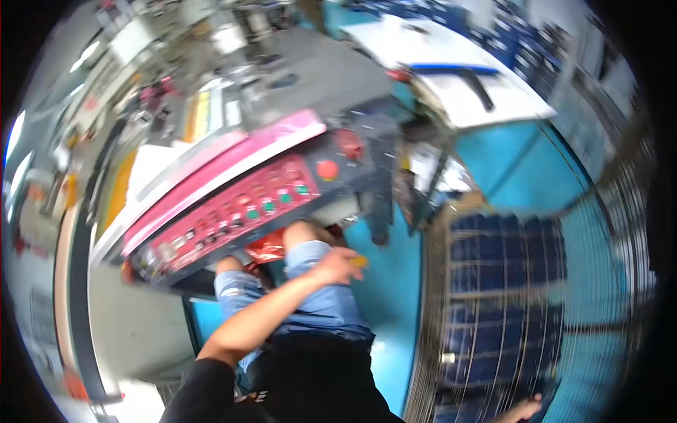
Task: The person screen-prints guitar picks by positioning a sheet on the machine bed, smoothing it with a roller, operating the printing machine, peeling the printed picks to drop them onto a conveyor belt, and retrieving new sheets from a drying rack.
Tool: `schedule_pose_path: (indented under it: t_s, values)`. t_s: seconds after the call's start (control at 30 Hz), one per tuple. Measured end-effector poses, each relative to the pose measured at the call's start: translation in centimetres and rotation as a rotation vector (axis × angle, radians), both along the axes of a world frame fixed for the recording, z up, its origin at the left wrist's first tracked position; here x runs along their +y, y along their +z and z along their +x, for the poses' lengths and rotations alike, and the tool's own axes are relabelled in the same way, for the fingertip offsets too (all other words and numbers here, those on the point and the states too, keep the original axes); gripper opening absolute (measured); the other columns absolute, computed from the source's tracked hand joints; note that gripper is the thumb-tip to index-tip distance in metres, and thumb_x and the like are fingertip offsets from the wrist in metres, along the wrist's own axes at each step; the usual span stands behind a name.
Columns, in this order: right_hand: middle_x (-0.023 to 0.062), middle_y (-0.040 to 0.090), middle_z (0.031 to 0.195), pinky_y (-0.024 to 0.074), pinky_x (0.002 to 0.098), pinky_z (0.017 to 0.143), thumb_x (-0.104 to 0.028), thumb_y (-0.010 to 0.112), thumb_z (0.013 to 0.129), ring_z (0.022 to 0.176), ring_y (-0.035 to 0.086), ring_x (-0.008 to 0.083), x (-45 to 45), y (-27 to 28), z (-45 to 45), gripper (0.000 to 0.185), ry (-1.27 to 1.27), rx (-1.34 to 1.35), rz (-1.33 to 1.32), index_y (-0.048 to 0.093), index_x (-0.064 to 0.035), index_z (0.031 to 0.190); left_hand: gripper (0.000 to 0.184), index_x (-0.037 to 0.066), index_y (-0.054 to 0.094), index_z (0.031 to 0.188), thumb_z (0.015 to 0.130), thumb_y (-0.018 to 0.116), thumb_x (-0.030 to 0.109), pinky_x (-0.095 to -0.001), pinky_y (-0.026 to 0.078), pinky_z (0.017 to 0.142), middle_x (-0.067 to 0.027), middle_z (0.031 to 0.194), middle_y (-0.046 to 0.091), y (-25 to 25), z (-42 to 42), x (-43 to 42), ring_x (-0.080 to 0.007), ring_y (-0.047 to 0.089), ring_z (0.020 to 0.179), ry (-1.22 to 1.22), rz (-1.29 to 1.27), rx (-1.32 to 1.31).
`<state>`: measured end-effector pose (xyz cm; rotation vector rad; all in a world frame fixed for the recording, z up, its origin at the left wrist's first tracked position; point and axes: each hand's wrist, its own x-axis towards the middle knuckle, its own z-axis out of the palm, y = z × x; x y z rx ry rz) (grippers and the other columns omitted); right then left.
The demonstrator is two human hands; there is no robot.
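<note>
My left hand [337, 266] is held across my lap, above the thigh of my light blue denim shorts [324, 299]. Its fingers are closed, with a small yellow thing [360, 261] at the fingertips, too blurred to name. Stretched out to the lower right, my right hand [525, 410] is at the wire cage, beside a dark item [546, 395]. Blur and the frame's edge hide whether those fingers grip it. Inside the cage sit dark blue stacked bundles [506, 254], behind the wires.
Before my knees stands a machine with a pink control panel [240, 204] of several buttons and a round red button [327, 170]. A white table [486, 92] carries a blue-and-black tool [455, 70]. The wire cage [434, 303] borders the turquoise floor [384, 282] on my right.
</note>
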<state>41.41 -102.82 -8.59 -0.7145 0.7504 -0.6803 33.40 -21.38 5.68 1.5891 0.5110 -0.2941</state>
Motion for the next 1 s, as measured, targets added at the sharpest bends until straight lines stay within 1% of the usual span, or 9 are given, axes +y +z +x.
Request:
schedule_pose_path:
  t_s: [0.07,0.17,0.3,0.37,0.43,0.57,0.7,0.8,1.0]
  values:
    - [0.0059,0.046,0.081,0.0372,0.0322,0.071,-0.022,0.046,0.091,0.076,0.043,0.0198,10.1,3.8,3.0,0.019,0.045,-0.004,-0.209,0.047,-0.0031,0.087,0.031,0.005,0.065,0.105,0.086,0.057,0.030,-0.0376,0.050,0.070,-0.0130,0.089,0.068,1.4,1.5,-3.5,-0.0243,0.064,0.077,-0.226,0.557,-0.034]
    - [0.0007,0.047,0.057,0.0372,0.0281,0.057,-0.024,0.052,0.090,0.054,0.044,0.0141,29.9,8.0,4.5,0.031,0.321,-0.102,-0.359,0.054,-0.0069,0.065,0.033,0.007,0.061,0.109,0.087,0.057,0.032,-0.0432,0.046,0.083,-0.0164,0.101,0.062,1.1,2.6,-9.2,-0.0356,0.058,0.095,-0.286,0.552,-0.213]
    - [-0.0008,0.040,0.055,0.0281,0.0278,0.052,-0.031,0.048,0.096,0.053,0.036,0.0106,55.6,15.8,-1.7,0.040,0.778,-0.142,-0.556,0.048,-0.0077,0.063,0.030,0.006,0.054,0.112,0.090,0.059,0.026,-0.0337,0.048,0.072,-0.0108,0.096,0.063,6.4,2.8,-11.3,-0.0253,0.062,0.089,-0.028,0.155,-0.483]
    - [0.0085,0.056,0.078,0.0438,0.0283,0.071,-0.027,0.049,0.095,0.079,0.055,0.0140,64.6,20.8,-5.4,0.035,0.910,-0.260,-0.142,0.055,0.0008,0.076,0.027,0.006,0.052,0.111,0.090,0.059,0.021,-0.0282,0.048,0.063,-0.0089,0.094,0.064,8.5,1.6,-9.4,-0.0194,0.063,0.080,0.220,-0.213,-0.588]
    - [0.0113,0.058,0.102,0.0431,0.0307,0.087,-0.025,0.051,0.094,0.099,0.055,0.0183,67.1,21.2,-6.9,0.030,1.215,-0.588,-0.531,0.055,0.0042,0.098,0.024,0.007,0.050,0.111,0.090,0.059,0.015,-0.0226,0.045,0.053,-0.0070,0.090,0.064,13.3,-2.2,-5.0,-0.0138,0.063,0.068,0.449,-0.626,-0.591]
    - [0.0096,0.059,0.108,0.0447,0.0311,0.084,-0.019,0.055,0.090,0.098,0.054,0.0179,71.3,28.9,-6.6,0.030,1.321,-0.728,-1.676,0.054,-0.0002,0.114,0.019,0.007,0.052,0.110,0.091,0.055,0.008,-0.0227,0.038,0.036,-0.0093,0.079,0.065,18.9,-10.5,4.1,-0.0101,0.051,0.043,0.690,-0.129,-0.721]
    - [0.0125,0.062,0.085,0.0492,0.0338,0.079,-0.016,0.050,0.091,0.081,0.060,0.0203,72.4,24.6,3.2,0.031,2.032,-0.755,0.220,0.054,0.0033,0.114,0.017,0.001,0.055,0.108,0.091,0.052,0.000,-0.0190,0.037,0.040,-0.0053,0.075,0.060,20.9,-20.2,12.3,-0.0066,0.050,0.045,0.855,0.060,-0.756]
    - [0.0105,0.061,0.077,0.0532,0.0313,0.064,0.003,0.052,0.087,0.070,0.064,0.0182,75.2,30.9,1.5,0.021,2.471,-0.555,-0.879,0.057,0.0070,0.106,0.021,-0.001,0.053,0.110,0.090,0.053,-0.003,-0.0204,0.039,0.043,-0.0052,0.074,0.058,22.3,-25.1,14.4,-0.0072,0.049,0.044,0.859,0.144,-0.636]
    - [0.0137,0.064,0.089,0.0553,0.0301,0.063,0.009,0.051,0.085,0.073,0.066,0.0199,81.3,29.3,-0.9,0.043,2.820,-0.320,-0.444,0.043,0.0051,0.128,0.024,0.004,0.050,0.099,0.094,0.050,0.028,-0.0195,0.029,0.040,-0.0066,0.072,0.052,20.7,-30.3,17.3,-0.0081,0.040,0.042,1.131,-0.064,-0.848]
